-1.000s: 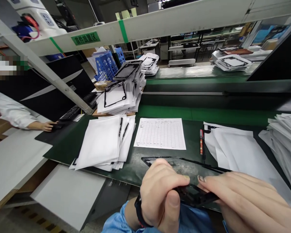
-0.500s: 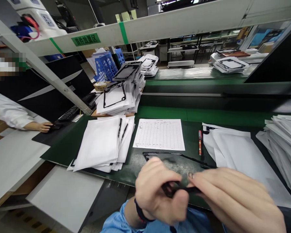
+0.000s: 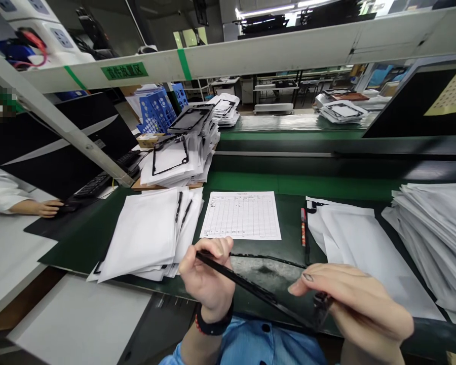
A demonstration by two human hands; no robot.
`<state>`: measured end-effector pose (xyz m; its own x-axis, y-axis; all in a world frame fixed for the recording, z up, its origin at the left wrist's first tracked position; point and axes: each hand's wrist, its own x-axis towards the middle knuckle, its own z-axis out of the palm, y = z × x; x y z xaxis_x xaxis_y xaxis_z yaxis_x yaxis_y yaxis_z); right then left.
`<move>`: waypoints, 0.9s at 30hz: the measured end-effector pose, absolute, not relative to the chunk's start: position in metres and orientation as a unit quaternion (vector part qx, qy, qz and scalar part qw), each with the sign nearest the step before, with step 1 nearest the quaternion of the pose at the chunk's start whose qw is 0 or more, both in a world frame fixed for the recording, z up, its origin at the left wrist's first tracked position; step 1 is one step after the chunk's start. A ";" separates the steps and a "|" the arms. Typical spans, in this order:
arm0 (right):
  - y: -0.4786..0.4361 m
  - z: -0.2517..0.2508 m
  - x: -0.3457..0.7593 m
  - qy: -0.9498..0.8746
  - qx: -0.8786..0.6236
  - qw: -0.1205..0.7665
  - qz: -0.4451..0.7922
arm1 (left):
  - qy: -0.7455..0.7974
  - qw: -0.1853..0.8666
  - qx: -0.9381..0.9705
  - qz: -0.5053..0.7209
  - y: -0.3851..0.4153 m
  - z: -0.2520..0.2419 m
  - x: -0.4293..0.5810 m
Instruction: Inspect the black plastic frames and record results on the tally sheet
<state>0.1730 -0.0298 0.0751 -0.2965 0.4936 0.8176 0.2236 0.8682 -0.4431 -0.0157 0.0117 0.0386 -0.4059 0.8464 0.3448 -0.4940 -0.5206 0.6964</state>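
Note:
A thin black rectangular frame [image 3: 251, 287] is held tilted above the front edge of the green work surface. My left hand [image 3: 209, 276] grips its far left corner, thumb and fingers closed round it. At the near right corner, my right hand [image 3: 359, 299] holds the frame, its fingers partly hiding that end. Through the frame's opening the dark tabletop shows. Just beyond my hands lies a printed form [image 3: 241, 215] with a grid. A red marker pen [image 3: 303, 227] lies to the right of the form.
White sheets [image 3: 140, 233] with black frames between them are stacked at left. More white sleeves [image 3: 353, 238] lie at right, beside a tall pile [image 3: 433, 228]. A taller stack [image 3: 171, 162] stands behind. Another person's hand [image 3: 47, 208] rests on a mouse at far left.
My left hand has moved left along the frame to its corner, away from my right hand. The frame has turned, and its long near side now shows. My right hand has shifted slightly left.

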 end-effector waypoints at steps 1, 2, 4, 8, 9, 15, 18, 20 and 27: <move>-0.030 0.075 0.172 -0.796 -0.230 0.548 0.113 | 0.253 0.440 0.343 0.790 0.012 0.038 -0.015; -0.031 0.076 0.171 -0.796 -0.239 0.547 0.102 | 0.253 0.452 0.342 0.784 0.013 0.038 -0.014; -0.034 0.076 0.171 -0.792 -0.252 0.549 0.087 | 0.255 0.461 0.334 0.782 0.012 0.037 -0.013; -0.038 0.078 0.174 -0.796 -0.242 0.549 0.085 | 0.286 0.436 0.327 0.788 0.010 0.033 -0.010; -0.038 0.077 0.176 -0.795 -0.245 0.549 0.081 | 0.302 0.414 0.334 0.791 0.010 0.030 -0.010; -0.031 0.068 0.177 -0.813 -0.311 0.489 -0.062 | 0.384 0.074 0.578 0.716 0.005 0.018 -0.014; -0.030 0.071 0.173 -0.836 -0.310 0.440 -0.108 | 0.305 0.108 0.673 0.665 -0.002 0.020 -0.015; -0.033 0.072 0.178 -0.837 -0.310 0.436 -0.113 | 0.293 0.158 0.653 0.680 -0.007 0.023 -0.014; -0.021 0.050 0.231 -0.672 -0.451 0.561 -0.176 | 0.271 0.243 0.560 0.744 -0.024 0.017 0.005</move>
